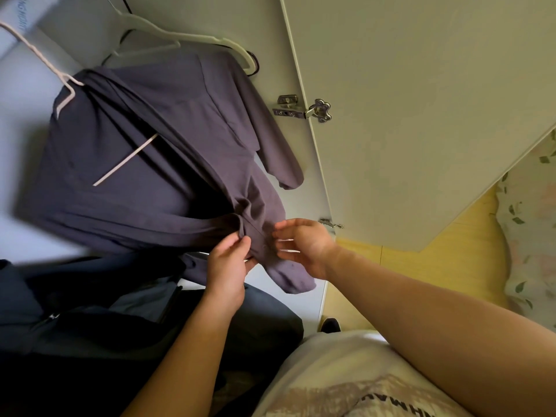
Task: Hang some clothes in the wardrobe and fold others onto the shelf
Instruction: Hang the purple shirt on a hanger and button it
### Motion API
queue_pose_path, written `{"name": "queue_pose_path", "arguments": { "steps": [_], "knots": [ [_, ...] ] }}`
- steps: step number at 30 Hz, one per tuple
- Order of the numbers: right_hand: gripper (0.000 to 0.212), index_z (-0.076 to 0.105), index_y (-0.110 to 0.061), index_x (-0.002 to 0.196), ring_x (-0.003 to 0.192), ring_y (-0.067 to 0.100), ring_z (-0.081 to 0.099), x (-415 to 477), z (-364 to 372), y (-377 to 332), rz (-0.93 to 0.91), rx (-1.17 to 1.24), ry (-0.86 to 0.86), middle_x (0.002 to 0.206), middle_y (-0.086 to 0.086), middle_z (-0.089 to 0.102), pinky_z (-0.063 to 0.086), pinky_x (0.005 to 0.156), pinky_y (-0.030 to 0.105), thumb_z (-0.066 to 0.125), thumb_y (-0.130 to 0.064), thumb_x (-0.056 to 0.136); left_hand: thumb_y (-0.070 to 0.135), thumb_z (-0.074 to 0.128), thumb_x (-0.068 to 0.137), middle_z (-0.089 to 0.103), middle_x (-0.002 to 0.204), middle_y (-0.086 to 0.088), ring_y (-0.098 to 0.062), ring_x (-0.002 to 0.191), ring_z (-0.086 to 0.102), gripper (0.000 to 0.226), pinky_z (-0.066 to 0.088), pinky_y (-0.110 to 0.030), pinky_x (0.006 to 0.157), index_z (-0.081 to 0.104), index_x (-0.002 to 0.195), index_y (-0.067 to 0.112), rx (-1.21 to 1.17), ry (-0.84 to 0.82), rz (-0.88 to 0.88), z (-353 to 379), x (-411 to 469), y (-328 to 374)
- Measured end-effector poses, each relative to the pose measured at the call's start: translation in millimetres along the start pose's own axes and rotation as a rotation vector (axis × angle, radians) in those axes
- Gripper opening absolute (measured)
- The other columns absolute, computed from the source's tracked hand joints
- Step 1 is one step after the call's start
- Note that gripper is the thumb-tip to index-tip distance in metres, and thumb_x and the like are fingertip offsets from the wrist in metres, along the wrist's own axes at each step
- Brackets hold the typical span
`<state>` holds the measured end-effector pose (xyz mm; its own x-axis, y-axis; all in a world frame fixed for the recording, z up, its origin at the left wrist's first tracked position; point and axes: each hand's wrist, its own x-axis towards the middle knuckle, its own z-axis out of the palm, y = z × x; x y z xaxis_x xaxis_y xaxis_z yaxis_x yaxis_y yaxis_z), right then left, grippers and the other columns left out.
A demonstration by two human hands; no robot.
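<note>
Hanging off a pinkish hanger (68,85) in the wardrobe: one purple-grey top (144,152). Left hand (228,261) pinches its hem, while the right hand (304,245) is loose-fingered just beside it. There's one white hanger (180,40), with a dark one mostly hidden behind. The dark clothes pile (90,311) is blurry and cut off.

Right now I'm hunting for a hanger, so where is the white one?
Head view, upper left: the white hanger sits above the purple garment, left of the door hinge.
</note>
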<state>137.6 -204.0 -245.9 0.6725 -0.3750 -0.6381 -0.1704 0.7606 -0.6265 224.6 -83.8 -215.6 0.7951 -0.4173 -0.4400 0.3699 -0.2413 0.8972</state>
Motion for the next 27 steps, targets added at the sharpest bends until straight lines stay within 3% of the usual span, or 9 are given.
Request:
{"name": "queue_pose_path", "arguments": {
  "steps": [3,7,11,15,21,25,27],
  "knots": [
    [0.017,0.073,-0.013,0.091,0.083,0.022,0.065,-1.4,-2.2,6.0,-0.013,-0.204,-0.044,0.087,0.008,0.071,0.057,0.073,0.030,0.068,0.002,0.085,0.000,0.042,0.103,0.075,0.093,-0.010,-0.021,0.087,0.072,0.029,0.058,-0.033,0.080,0.067,0.104,0.014,-0.088,-0.046,-0.001,0.3,-1.9,8.7],
    [0.017,0.073,-0.012,0.098,0.091,0.027,0.069,-6.0,2.7,10.0,-0.072,-0.328,-0.103,0.099,0.013,0.073,0.057,0.075,0.027,0.076,-0.005,0.083,-0.002,0.039,0.103,0.074,0.095,-0.012,-0.023,0.090,0.071,0.032,0.057,-0.035,0.086,0.067,0.104,0.015,-0.096,-0.071,0.009,0.9,-3.0,13.6],
    [0.019,0.071,-0.010,0.101,0.077,0.013,0.071,-11.5,6.4,7.7,-0.130,-0.349,-0.105,0.087,0.005,0.075,0.054,0.066,0.019,0.078,-0.018,0.085,0.001,0.049,0.100,0.074,0.098,-0.014,-0.023,0.092,0.072,0.021,0.058,-0.030,0.083,0.068,0.104,0.011,-0.076,-0.092,0.036,2.8,-6.6,16.4],
    [0.035,0.073,-0.005,0.092,0.085,0.027,0.070,-12.3,12.2,9.2,-0.200,-0.502,-0.045,0.091,0.013,0.074,0.059,0.080,0.032,0.072,-0.040,0.088,-0.004,0.062,0.092,0.076,0.098,-0.011,-0.024,0.093,0.072,0.024,0.057,-0.029,0.078,0.070,0.107,0.012,0.022,-0.064,0.111,3.4,-6.5,13.2],
    [0.014,0.074,-0.011,0.092,0.077,0.024,0.070,-10.7,16.1,5.5,-0.154,-0.409,0.017,0.086,0.011,0.074,0.060,0.074,0.029,0.065,-0.022,0.094,-0.006,0.054,0.095,0.072,0.107,-0.015,-0.025,0.094,0.069,0.030,0.056,-0.029,0.075,0.070,0.108,0.016,0.111,0.050,0.118,-1.2,1.4,11.3],
    [0.022,0.075,-0.007,0.087,0.079,0.029,0.071,-5.4,17.0,6.8,-0.196,-0.502,0.102,0.080,0.011,0.075,0.061,0.079,0.039,0.057,-0.018,0.093,0.000,0.056,0.094,0.075,0.098,0.000,-0.023,0.099,0.069,0.036,0.056,-0.036,0.088,0.073,0.090,0.031,0.287,0.089,0.161,-7.4,2.9,5.8],
    [0.018,0.074,-0.007,0.084,0.081,0.031,0.070,-4.8,16.6,6.8,-0.243,-0.579,0.132,0.078,0.011,0.074,0.061,0.077,0.038,0.059,-0.016,0.088,0.002,0.054,0.095,0.075,0.096,0.005,-0.018,0.096,0.069,0.035,0.055,-0.039,0.093,0.074,0.090,0.030,0.383,0.096,0.178,-11.1,3.7,4.6]
  ]
}}
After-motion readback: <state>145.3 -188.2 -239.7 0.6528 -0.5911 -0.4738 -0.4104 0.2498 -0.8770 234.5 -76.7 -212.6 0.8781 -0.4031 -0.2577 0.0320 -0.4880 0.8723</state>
